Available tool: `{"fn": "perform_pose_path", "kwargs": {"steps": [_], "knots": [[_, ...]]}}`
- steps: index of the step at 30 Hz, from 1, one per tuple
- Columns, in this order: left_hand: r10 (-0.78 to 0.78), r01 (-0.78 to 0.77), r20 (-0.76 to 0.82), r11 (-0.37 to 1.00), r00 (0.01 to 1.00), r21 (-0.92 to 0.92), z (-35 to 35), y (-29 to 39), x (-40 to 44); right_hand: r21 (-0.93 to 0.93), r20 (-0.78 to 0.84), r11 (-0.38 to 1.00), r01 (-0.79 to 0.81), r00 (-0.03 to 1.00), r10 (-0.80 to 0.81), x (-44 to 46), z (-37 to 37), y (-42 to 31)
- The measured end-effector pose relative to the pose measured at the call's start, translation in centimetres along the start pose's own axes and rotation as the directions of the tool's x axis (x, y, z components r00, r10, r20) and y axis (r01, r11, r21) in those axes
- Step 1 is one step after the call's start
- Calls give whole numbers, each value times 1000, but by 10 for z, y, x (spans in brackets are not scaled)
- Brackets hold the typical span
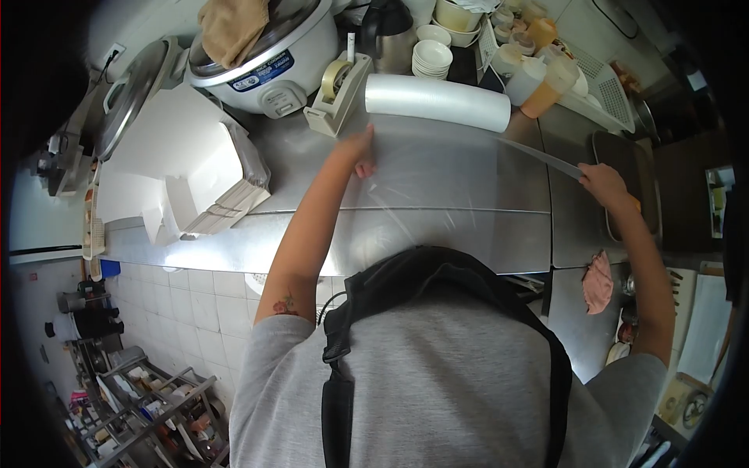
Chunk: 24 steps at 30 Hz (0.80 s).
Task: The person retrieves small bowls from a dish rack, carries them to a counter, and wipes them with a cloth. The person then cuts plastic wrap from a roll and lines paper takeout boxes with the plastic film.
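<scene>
A thick roll of clear plastic film lies across the back of the steel counter, with a sheet drawn from it toward my body. My left hand is closed on the left edge of that sheet, just below the roll's left end. In my right hand is the handle of a knife, whose blade points left, its tip near the sheet's right edge below the roll. A tape dispenser stands left of the roll, close behind my left hand.
White cardboard boxes are stacked at the left, before a large rice cooker. Small white bowls and squeeze bottles stand behind the roll. A dark tray and a pink cloth lie at the right.
</scene>
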<state>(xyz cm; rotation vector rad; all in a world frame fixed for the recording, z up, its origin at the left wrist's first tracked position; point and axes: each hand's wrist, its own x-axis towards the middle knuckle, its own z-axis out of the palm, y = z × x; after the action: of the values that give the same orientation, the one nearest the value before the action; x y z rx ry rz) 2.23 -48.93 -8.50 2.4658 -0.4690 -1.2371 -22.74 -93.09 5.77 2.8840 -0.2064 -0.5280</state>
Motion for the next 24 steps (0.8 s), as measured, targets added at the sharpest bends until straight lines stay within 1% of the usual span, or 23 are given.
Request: {"fn": "perform_pose_path", "kwargs": {"steps": [1, 3, 4, 5, 7, 9, 10, 11, 13, 14, 15, 16, 17, 18, 19, 20, 22, 23, 24], "knots": [[0, 0, -6, 1000, 1000, -12, 0, 1, 0, -8, 30, 999, -35, 999, 35, -7, -1, 6], [-12, 16, 64, 998, 998, -62, 1, -2, 6, -2, -11, 998, -67, 998, 67, -21, 12, 28], [30, -19, 99, 993, 995, -116, 3, -6, 5, 0, -31, 997, -78, 996, 78, -26, 18, 32], [73, -49, 133, 984, 988, -173, 4, -8, 2, 55, -18, 989, -139, 990, 140, -31, 26, 28], [262, -191, 176, 920, 949, -342, 21, -19, -13, 161, 17, 953, -257, 966, 258, -41, 49, 11], [430, -194, 314, 798, 846, -570, 34, -22, -17, 300, 99, 892, -339, 941, 324, -44, 75, -15], [515, -165, 361, 721, 777, -673, 41, -25, -18, 356, 77, 880, -313, 949, 306, -42, 100, -22], [568, -204, 378, 711, 731, -673, 47, -29, -15, 410, 55, 865, -288, 955, 292, -39, 122, -27], [662, -278, 413, 684, 625, -675, 58, -36, -9, 434, 89, 841, -325, 944, 319, -33, 133, -51], [610, -281, 401, 727, 683, -626, 59, -34, -11, 445, 105, 828, -342, 938, 331, -30, 130, -66], [555, -278, 384, 769, 738, -576, 60, -31, -12, 473, 70, 821, -319, 943, 326, -29, 125, -78], [497, -270, 360, 808, 789, -524, 62, -28, -12, 500, 36, 815, -294, 947, 320, -28, 117, -90], [493, -334, 196, 783, 848, -525, 67, -25, -13, 526, 1, 807, -267, 950, 313, -27, 114, -96], [477, -398, 25, 760, 878, -514, 73, -21, -14, 521, -8, 819, -242, 957, 289, -23, 115, -96], [452, -462, -147, 739, 880, -490, 79, -16, -13, 514, -17, 830, -219, 964, 265, -17, 118, -95], [438, -497, -237, 738, 867, -455, 86, -11, -10, 506, -27, 840, -195, 970, 242, -11, 113, -95], [407, -558, -410, 739, 816, -377, 101, 1, -6, 449, -116, 878, -166, 963, 241, 0, 88, -98], [373, -533, -483, 808, 792, -250, 108, 12, -10, 419, -159, 895, -153, 958, 239, 8, 74, -104], [347, -486, -554, 865, 757, -122, 113, 26, -20, 450, -304, 892, -48, 931, 204, 21, 66, -110]]}}
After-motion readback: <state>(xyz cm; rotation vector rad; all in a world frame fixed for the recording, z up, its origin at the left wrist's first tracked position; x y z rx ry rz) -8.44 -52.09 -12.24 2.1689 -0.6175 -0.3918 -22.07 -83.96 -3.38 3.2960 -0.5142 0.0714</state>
